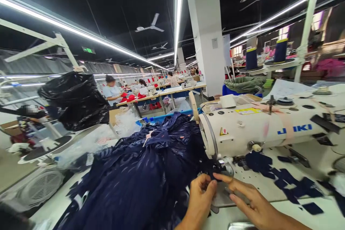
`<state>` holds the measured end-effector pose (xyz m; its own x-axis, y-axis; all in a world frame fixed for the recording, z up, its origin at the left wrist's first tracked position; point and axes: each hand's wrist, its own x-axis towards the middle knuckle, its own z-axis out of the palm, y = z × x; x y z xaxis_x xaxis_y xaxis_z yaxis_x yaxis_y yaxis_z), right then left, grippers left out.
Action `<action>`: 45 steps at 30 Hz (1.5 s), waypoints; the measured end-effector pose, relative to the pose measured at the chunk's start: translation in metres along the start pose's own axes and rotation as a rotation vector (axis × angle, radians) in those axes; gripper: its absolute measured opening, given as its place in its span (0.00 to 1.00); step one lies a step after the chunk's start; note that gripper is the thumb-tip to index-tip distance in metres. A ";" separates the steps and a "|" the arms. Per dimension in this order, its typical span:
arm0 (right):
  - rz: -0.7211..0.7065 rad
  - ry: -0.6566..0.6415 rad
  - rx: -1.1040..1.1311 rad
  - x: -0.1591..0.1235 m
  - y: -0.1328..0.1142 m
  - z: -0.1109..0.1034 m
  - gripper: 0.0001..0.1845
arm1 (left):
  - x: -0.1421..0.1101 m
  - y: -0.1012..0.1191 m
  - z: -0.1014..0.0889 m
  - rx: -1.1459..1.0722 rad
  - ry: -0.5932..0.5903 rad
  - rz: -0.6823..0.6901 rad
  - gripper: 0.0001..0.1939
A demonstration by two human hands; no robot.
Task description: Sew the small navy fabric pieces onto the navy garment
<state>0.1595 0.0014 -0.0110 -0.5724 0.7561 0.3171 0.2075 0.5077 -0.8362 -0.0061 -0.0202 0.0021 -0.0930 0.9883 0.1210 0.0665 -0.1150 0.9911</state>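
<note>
Rows of sewing tables (176, 90) fill the workshop behind our station, under strip lights (176, 14) and ceiling fans (152, 27), with a pale square pillar (203, 32) rising beyond our machine. At one of those tables we see a co-worker (111, 91) in a light blue top, beside red fabric (130, 98). Before us, a white industrial sewing machine (237, 129) spans the right of our tabletop (331, 208), its head toward the middle and a strip of tape crossing the blue lettering (306, 127) on its arm. We have a big heap of navy fabric (134, 187) over the left of the tabletop, reaching from the near edge toward the far one. Small cut navy pieces (288, 185) lie scattered under the machine's arm and toward the near right corner. Our left hand (199, 196) is close to the needle area, at the heap's right border, thumb and index finger brought together; we cannot tell whether anything thin is pinched there. Our right hand (253, 201) reaches over the near edge, loosely spread, its index finger stretched out to just beside the left fingertips and its thumb apart, with no hold that we can see. Past the tabletop's far right, two cones of navy thread (280, 51) stand on a rack (287, 65)
</note>
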 end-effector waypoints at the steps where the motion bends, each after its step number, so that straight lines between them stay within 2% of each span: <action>1: -0.008 0.003 -0.001 -0.001 0.001 0.001 0.13 | 0.000 -0.001 0.000 -0.026 0.004 -0.007 0.23; 6: -0.018 0.122 0.034 0.000 0.001 0.006 0.15 | -0.002 -0.003 -0.002 0.008 0.057 -0.016 0.16; 9: 0.005 0.152 0.063 0.002 0.003 0.006 0.16 | -0.001 -0.004 -0.004 0.046 0.084 -0.008 0.14; 12: 0.018 0.174 0.065 0.001 0.007 0.007 0.18 | 0.000 -0.003 -0.004 -0.009 0.095 -0.022 0.13; 18: 0.007 0.169 0.021 -0.003 0.006 0.010 0.18 | 0.000 0.005 -0.003 -0.150 0.117 -0.081 0.18; 21: -0.004 0.155 0.007 -0.002 0.008 0.007 0.16 | 0.000 0.005 -0.003 -0.237 0.111 -0.116 0.22; 25: -0.060 0.072 -0.026 0.002 0.012 0.003 0.13 | 0.000 0.003 -0.004 -0.347 0.088 -0.162 0.22; 27: -0.055 0.090 -0.024 0.003 0.011 0.003 0.14 | 0.000 0.003 -0.004 -0.375 0.065 -0.167 0.22; 30: -0.012 0.128 0.002 0.003 0.010 0.004 0.16 | 0.000 0.004 -0.004 -0.392 0.041 -0.174 0.22; 35: 0.006 0.069 0.012 0.007 0.011 0.001 0.14 | 0.001 0.003 -0.004 -0.361 0.047 -0.209 0.22; 39: -0.022 0.130 0.060 0.016 0.005 -0.003 0.13 | 0.005 -0.004 -0.006 -0.325 0.005 -0.222 0.21; 41: 0.011 0.156 0.065 0.021 0.002 -0.003 0.14 | 0.010 -0.009 -0.007 -0.333 -0.016 -0.241 0.22; 45: 0.153 0.125 0.202 0.027 0.003 -0.002 0.16 | 0.015 -0.014 -0.006 -0.346 -0.064 -0.263 0.23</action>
<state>0.1467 0.0240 -0.0036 -0.4421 0.8689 0.2224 0.1142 0.3005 -0.9469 -0.0145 -0.0043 -0.0098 0.0005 0.9914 -0.1307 -0.2888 0.1252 0.9492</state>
